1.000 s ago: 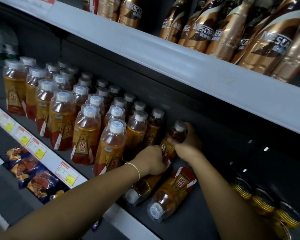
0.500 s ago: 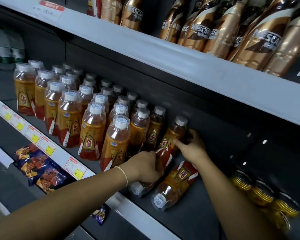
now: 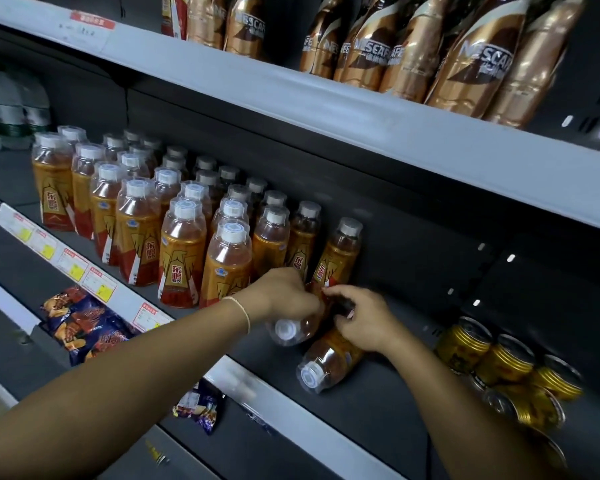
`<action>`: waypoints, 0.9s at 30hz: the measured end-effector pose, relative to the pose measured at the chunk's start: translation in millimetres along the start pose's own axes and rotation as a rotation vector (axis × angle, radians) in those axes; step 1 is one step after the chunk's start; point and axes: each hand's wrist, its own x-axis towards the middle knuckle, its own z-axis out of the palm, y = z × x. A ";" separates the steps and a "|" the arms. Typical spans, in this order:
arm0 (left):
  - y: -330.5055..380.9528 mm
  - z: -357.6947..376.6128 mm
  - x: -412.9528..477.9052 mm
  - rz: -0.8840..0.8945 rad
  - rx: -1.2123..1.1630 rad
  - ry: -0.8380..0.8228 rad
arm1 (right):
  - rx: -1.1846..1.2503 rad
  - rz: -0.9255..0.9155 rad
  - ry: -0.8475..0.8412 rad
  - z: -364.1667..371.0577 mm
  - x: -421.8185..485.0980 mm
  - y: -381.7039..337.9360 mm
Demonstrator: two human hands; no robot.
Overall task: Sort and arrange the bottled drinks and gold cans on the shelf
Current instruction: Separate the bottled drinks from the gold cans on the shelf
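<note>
Blurry gold cans (image 3: 503, 363), illegible price tags (image 3: 71, 266)

shelf (image 3: 413, 393): dark grey, in front of you
left: upright bottles (image 3: 184, 251) in rows
middle: two lying bottles (image 3: 326, 362)
right: gold cans (image 3: 499, 365), tipped

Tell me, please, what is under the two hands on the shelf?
Two fallen bottles, caps toward the shelf front. The left hand grips the far bottle; the right hand lies over the near bottle. Both bottles' bases are covered.
</note>
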 end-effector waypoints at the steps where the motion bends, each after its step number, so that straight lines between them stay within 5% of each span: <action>1: 3.9 -4.8 0.2 -0.025 -0.038 -0.002 | 0.000 -0.010 -0.015 0.4 -0.5 -2.4; 8: 27.4 -22.7 -9.6 -0.145 -0.352 -0.101 | -0.001 -0.068 0.050 9.0 -1.3 -14.5; 11: 35.2 -28.1 -12.2 -0.111 -0.450 -0.076 | 0.180 -0.016 0.095 14.8 -1.4 -12.4; 20: 16.9 -19.7 -9.9 0.045 -0.559 0.195 | 0.334 -0.089 0.212 18.8 10.2 -24.5; 27: -12.8 -9.4 -7.9 0.023 -0.398 0.178 | 0.207 0.072 0.277 30.0 37.2 -30.1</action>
